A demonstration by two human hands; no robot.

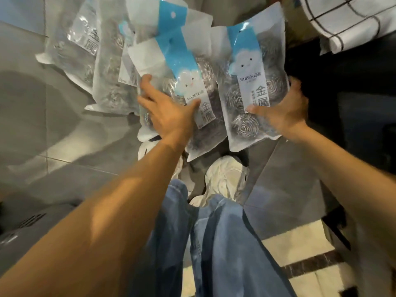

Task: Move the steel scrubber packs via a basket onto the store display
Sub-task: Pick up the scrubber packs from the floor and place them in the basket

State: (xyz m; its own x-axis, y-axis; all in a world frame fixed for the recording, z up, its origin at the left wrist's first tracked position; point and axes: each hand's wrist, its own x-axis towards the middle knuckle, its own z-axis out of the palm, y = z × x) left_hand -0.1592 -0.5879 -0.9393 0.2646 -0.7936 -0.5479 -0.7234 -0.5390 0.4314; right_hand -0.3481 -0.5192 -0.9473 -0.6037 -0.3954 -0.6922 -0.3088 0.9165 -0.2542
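Head view: hands (171, 116) on scrubber packs (255, 82)

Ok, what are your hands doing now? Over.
Left hand on one scrubber pack, right hand gripping another. More packs on floor. No basket visible.

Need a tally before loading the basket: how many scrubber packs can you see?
At least 5, overlaps may hide more: one in the right hand, pack; a stack of two under the left hand and; two left.

Clear blue-striped scrubber packs (252, 82) holding steel coils, apparently heaped on floor.
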